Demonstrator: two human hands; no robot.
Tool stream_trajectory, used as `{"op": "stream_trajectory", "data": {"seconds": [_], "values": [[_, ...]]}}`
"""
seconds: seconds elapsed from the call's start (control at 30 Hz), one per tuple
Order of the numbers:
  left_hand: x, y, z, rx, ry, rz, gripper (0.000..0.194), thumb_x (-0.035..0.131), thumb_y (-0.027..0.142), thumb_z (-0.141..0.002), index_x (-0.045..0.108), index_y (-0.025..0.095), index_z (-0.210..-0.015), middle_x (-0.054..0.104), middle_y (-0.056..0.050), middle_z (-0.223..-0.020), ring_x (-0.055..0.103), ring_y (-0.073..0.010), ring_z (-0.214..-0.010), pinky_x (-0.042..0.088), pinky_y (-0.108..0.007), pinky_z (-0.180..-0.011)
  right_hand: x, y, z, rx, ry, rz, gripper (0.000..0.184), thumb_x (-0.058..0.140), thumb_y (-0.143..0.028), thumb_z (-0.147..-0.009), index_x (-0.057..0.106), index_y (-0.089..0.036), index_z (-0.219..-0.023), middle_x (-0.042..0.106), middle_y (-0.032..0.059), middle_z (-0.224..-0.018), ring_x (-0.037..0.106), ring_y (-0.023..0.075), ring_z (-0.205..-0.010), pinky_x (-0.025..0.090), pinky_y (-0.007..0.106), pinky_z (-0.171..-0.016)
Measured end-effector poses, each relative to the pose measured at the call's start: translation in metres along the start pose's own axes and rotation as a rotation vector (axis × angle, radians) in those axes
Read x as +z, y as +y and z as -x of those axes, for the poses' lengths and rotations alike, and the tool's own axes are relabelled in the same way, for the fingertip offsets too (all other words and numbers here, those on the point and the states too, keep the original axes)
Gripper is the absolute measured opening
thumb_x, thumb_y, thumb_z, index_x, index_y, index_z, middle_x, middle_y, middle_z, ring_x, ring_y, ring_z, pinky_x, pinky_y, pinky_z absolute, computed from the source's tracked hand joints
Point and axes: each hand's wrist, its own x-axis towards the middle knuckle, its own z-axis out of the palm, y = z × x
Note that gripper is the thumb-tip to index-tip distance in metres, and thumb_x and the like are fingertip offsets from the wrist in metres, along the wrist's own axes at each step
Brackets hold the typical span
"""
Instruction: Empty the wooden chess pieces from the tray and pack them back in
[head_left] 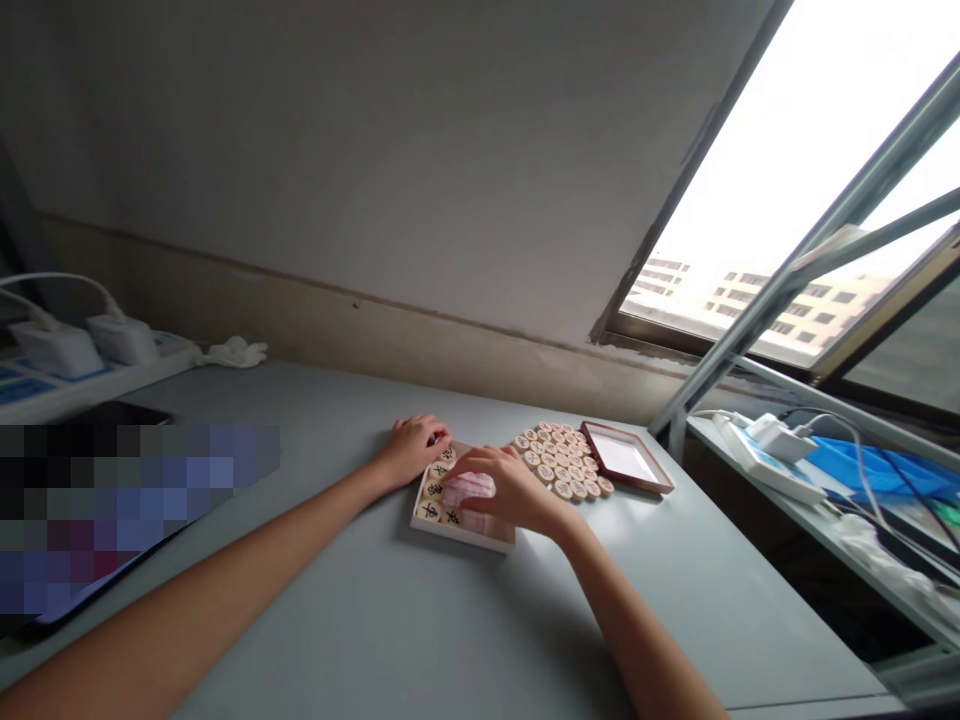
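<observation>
A shallow white-rimmed box (461, 536) lies on the grey desk, with several round Chinese chess pieces (433, 490) in its left part. Pink-and-white patterned material (469, 487) shows inside it. My left hand (412, 450) is at the box's far left corner, its fingers curled around the edge there. Over the box is my right hand (514, 487), palm down, thumb and fingers apart, with the fingertips near the pieces. I see nothing held between them. To the right, many more chess pieces (559, 460) lie grouped flat on the desk.
A dark red-framed box lid (630, 458) lies beyond the loose pieces. At left are a blurred-out screen device (135, 520) and a power strip (157, 355) with white chargers. Right of the desk (360, 620), a metal frame (720, 360) rises before the window; a lower shelf holds another power strip (772, 460).
</observation>
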Motion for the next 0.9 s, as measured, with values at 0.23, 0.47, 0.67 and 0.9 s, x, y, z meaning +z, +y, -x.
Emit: {"op": "stream_trajectory", "data": {"seconds": [0.23, 0.47, 0.67, 0.9], "values": [[0.001, -0.001, 0.000, -0.002, 0.007, 0.003, 0.022, 0.041, 0.029, -0.083, 0.061, 0.019, -0.080, 0.063, -0.002, -0.089, 0.055, -0.0177, -0.090, 0.033, -0.030, -0.078, -0.005, -0.009, 0.002, -0.045, -0.184, -0.200, 0.034, 0.065, -0.006, -0.069, 0.060, -0.024, -0.097, 0.057, -0.0018, -0.101, 0.052, 0.0150, -0.094, 0.036, 0.024, -0.084], [0.000, 0.000, -0.001, 0.000, 0.009, 0.004, 0.021, 0.042, 0.026, -0.082, 0.061, 0.019, -0.078, 0.062, -0.002, -0.086, 0.055, -0.0167, -0.087, 0.033, -0.028, -0.077, -0.003, -0.005, 0.001, -0.037, -0.148, -0.377, 0.025, 0.066, -0.010, -0.071, 0.062, -0.020, -0.094, 0.060, -0.0008, -0.092, 0.054, 0.0128, -0.083, 0.041, 0.020, -0.074], [0.000, -0.002, -0.001, 0.005, 0.012, 0.001, 0.022, 0.041, 0.027, -0.081, 0.060, 0.018, -0.077, 0.062, -0.003, -0.086, 0.055, -0.0171, -0.085, 0.033, -0.028, -0.076, -0.020, 0.028, 0.011, 0.207, 0.168, -0.148, 0.016, 0.060, -0.012, -0.077, 0.062, -0.017, -0.091, 0.058, 0.0018, -0.087, 0.054, 0.0118, -0.074, 0.042, 0.022, -0.069], [0.000, -0.004, -0.001, -0.009, 0.040, -0.020, 0.024, 0.039, 0.028, -0.081, 0.059, 0.016, -0.074, 0.062, -0.004, -0.084, 0.054, -0.0179, -0.083, 0.033, -0.029, -0.074, -0.016, 0.051, 0.017, 0.261, 0.244, 0.077, 0.008, 0.057, -0.017, -0.081, 0.061, -0.018, -0.088, 0.056, 0.0019, -0.086, 0.054, 0.0129, -0.075, 0.042, 0.024, -0.072]]}}
